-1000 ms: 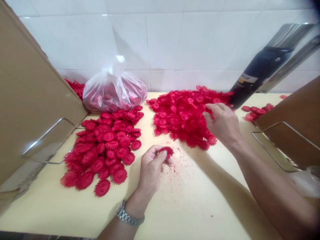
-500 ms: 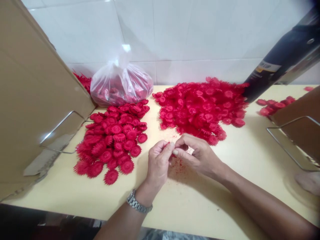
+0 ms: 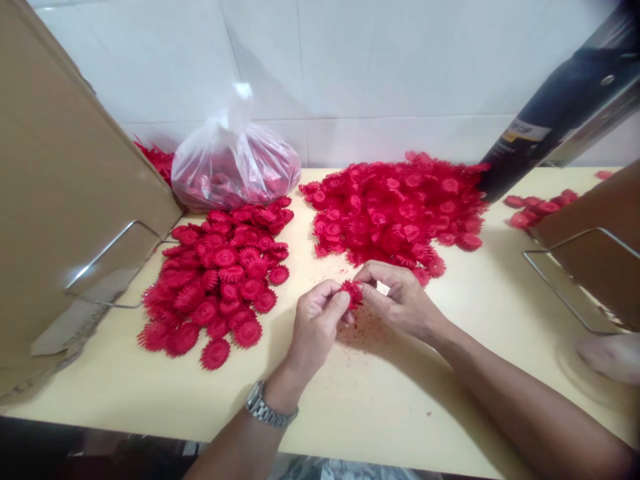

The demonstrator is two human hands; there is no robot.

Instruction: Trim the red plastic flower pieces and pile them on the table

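A small red fringed flower-like disc [image 3: 353,293] is held between my two hands, above the table. My left hand [image 3: 320,317], with a metal watch [image 3: 270,408] on its wrist, pinches the disc between thumb and fingers. From the other side my right hand [image 3: 395,297] grips the disc's edge with thumb and forefinger. A heap of similar red discs [image 3: 220,287] lies to the left of my hands. Just beyond my right hand spreads a larger pile of red fringed discs [image 3: 395,207]. Red crumbs lie on the table beneath my hands.
A knotted plastic bag [image 3: 235,167] of red pieces stands by the tiled wall. Cardboard panels rise at left [image 3: 75,187] and right [image 3: 595,233], each with a bent wire [image 3: 560,252] beside it. A dark box [image 3: 545,127] leans at the back right.
The red disc, mostly hidden between my fingers before, now shows with its fringe spread. My hands have parted slightly. The whole view has shifted a little.
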